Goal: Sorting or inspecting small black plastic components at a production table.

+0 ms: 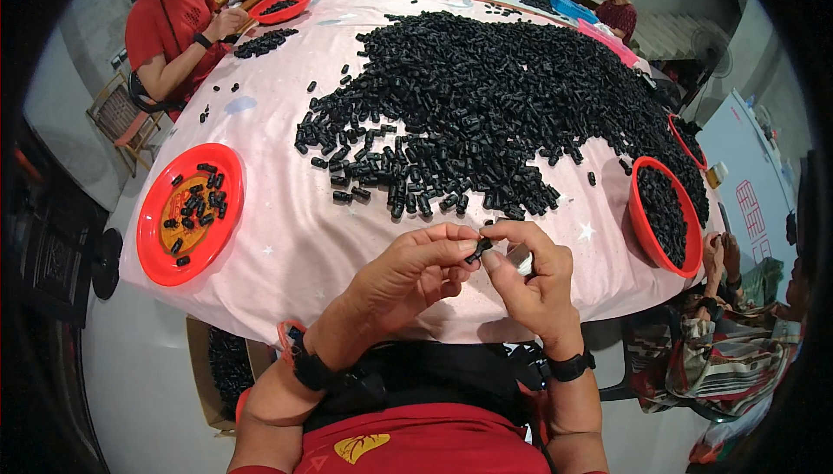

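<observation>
Over the near edge of the table, my left hand (415,268) and my right hand (540,281) meet at the fingertips. Between them is a small black plastic part (478,251), pinched by thumb and finger from both sides. Something white (521,260) shows inside my right hand's curled fingers; its kind is hard to make out. Just beyond my fingers spreads a large heap of similar black cylindrical parts (486,101). To my left, a red plastic plate (156,253) bears several such parts.
A red bowl (639,214) full of black parts stands at the right edge of the pink tablecloth (286,240). Below the table on the left, a cardboard box (201,370) holds more. Co-workers sit around the table, one in a red shirt (147,32) and one in patterned clothing (720,361).
</observation>
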Demonstrator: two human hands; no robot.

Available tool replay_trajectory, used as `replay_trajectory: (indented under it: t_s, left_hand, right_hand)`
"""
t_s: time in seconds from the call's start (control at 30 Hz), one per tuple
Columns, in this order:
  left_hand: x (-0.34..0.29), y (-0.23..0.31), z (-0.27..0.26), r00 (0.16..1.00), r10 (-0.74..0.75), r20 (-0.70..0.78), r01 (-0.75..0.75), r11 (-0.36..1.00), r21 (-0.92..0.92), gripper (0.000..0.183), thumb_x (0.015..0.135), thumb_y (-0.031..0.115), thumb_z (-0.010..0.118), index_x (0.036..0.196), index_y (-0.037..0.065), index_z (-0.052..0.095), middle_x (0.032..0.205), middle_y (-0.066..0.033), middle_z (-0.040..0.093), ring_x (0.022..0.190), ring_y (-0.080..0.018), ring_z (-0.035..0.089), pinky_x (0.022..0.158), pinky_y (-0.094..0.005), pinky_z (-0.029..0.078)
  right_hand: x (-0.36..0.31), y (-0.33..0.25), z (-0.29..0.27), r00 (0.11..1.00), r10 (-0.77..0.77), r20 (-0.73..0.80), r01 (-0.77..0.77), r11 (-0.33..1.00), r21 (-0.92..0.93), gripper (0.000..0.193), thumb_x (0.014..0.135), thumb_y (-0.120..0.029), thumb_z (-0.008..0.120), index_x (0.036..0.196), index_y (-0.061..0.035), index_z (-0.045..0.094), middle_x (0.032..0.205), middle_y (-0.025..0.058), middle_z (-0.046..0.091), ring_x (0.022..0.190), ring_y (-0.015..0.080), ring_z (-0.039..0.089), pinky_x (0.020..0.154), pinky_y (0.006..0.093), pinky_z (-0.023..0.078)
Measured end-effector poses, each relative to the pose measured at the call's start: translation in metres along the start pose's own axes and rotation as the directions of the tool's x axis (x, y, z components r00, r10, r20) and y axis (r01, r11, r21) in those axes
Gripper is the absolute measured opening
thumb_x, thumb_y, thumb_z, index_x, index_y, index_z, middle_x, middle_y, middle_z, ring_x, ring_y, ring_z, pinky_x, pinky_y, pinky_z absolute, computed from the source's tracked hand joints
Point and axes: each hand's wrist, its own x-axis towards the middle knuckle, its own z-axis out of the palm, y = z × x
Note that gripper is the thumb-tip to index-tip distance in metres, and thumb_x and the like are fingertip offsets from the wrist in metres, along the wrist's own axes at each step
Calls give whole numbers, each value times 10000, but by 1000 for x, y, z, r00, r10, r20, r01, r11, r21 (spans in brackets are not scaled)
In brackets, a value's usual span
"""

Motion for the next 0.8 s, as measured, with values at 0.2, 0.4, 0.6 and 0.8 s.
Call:
replay_trajectory:
  t_s: [0.2,0.4,0.6,0.8]
  left_hand:
    - [2,1,3,997,71,43,-69,996,-49,267,906,167,612,1142,51,567,899,9,619,793,-39,574,682,-185,453]
    - [3,-3,-1,978,202,60,-205,977,62,308,914,127,593,1200,21,546,910,1,597,784,-57,558,723,-186,465]
    - [6,-5,0,975,220,23,-221,968,119,257,925,143,582,1154,25,580,957,-6,616,805,-58,563,718,-209,460]
    - [4,-5,-5,981,167,98,-178,976,127,262,936,181,570,1156,38,573,973,5,624,824,-57,560,718,-216,443]
  right_hand:
    - [0,2,5,996,40,-79,-40,999,1,164,821,-78,670,957,-12,607,739,35,654,615,53,588,519,195,436]
    - [-2,-5,10,989,109,-97,-105,993,51,147,829,-88,675,931,-9,605,706,28,649,628,50,589,525,202,446]
    - [-2,-9,10,995,74,-61,-76,996,-42,163,818,-115,702,890,-16,596,695,78,657,607,94,634,489,232,469]
    - [-1,0,9,996,79,-38,-82,992,-100,288,786,-258,757,797,-32,579,631,89,634,532,121,619,446,249,452]
